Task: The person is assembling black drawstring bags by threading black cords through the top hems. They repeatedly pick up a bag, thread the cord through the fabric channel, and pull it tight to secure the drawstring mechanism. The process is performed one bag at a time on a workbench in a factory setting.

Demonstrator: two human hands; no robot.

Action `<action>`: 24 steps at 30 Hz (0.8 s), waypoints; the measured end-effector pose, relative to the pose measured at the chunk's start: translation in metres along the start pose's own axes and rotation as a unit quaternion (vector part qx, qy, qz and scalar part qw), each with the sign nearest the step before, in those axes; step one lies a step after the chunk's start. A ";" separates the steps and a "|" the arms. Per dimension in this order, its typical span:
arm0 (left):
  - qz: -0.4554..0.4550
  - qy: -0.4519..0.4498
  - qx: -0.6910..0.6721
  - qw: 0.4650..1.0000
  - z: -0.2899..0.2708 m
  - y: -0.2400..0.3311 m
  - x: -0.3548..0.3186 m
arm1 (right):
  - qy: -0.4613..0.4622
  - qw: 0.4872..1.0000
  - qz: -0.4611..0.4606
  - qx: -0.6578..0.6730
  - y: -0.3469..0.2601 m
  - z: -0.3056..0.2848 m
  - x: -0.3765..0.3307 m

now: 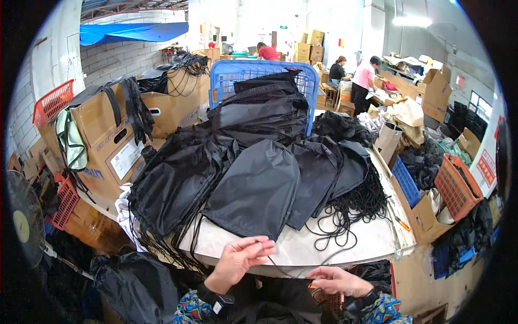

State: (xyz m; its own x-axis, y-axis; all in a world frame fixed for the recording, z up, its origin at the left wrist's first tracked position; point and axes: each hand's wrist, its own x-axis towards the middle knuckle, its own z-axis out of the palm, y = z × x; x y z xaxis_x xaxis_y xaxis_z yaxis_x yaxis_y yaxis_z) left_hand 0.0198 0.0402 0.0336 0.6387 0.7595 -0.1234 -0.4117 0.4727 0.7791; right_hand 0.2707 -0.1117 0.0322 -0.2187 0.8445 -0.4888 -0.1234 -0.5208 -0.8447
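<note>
My left hand [240,262] is closed, thumb against fingers, in front of the white table's near edge. A thin black cord [279,267] runs from its fingertips across to my right hand [340,281], which pinches the other part of it. Just beyond my hands a flat black drawstring bag [256,186] lies on top of the pile. More black bags lie left [175,178] and right [318,181] of it, partly overlapped. Loose black cords [356,202] spill in loops over the table at right.
A blue plastic crate [216,81] stands behind stacked black bags. At left are a cardboard box [102,140] with straps over it and a fan [24,221]. An orange crate [458,186] sits at right. Orange-handled snips [402,223] lie near the table's right edge. Several people work farther back.
</note>
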 end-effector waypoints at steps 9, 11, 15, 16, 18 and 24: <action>0.292 -0.025 0.462 0.837 0.020 -0.055 0.002 | 0.228 0.893 -0.294 -0.253 -0.003 0.042 0.033; 0.203 -0.039 0.350 0.914 0.019 -0.058 0.002 | 0.205 0.909 -0.304 -0.197 -0.004 0.042 0.034; 0.182 -0.051 0.366 0.911 0.025 -0.063 0.001 | 0.217 0.923 -0.267 -0.175 -0.002 0.042 0.036; 0.171 -0.056 0.352 0.919 0.028 -0.062 0.000 | 0.225 0.921 -0.248 -0.197 -0.004 0.044 0.035; 0.150 -0.066 0.323 0.932 0.037 -0.057 -0.004 | 0.238 0.908 -0.262 -0.225 0.001 0.041 0.041; 0.170 -0.040 0.449 0.876 0.044 -0.049 -0.008 | 0.269 0.873 -0.294 -0.280 -0.003 0.042 0.040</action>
State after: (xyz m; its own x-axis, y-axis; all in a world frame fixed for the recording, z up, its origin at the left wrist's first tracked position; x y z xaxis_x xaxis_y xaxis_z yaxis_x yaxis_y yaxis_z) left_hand 0.0634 -0.0088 0.0229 0.6365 0.7374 0.2259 0.0670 -0.3446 0.9364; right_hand 0.2216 -0.0817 0.0247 0.2285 0.9601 0.1614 0.4652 0.0379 -0.8844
